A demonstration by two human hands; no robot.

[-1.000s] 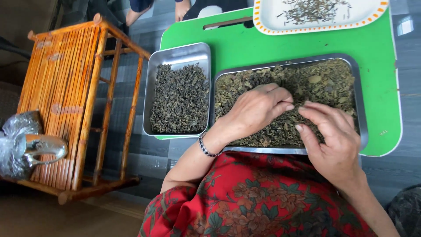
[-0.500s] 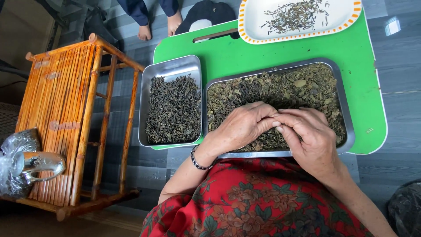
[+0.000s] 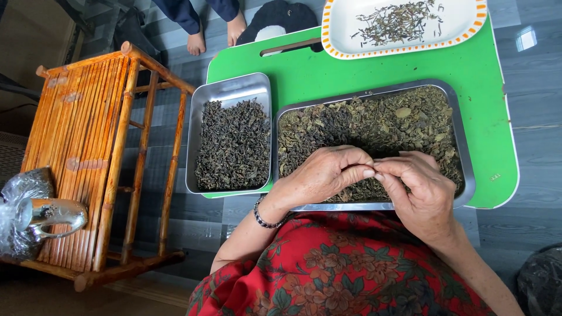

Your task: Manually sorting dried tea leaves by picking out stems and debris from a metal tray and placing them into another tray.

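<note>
At far left we see a slatted bamboo stool (image 3: 88,152), then a small steel tray of dark dried leaves (image 3: 232,136) on the green plastic surface (image 3: 363,70). Over the large steel tray of olive dried leaves (image 3: 462,158), our left hand (image 3: 322,174) and right hand (image 3: 422,190) curl nearly closed, fingertips meeting; we cannot tell what they pinch.

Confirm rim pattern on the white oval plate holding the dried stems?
Orange dashes around the rim of the white oval plate, on the green tray table; head view, the only one.
</note>
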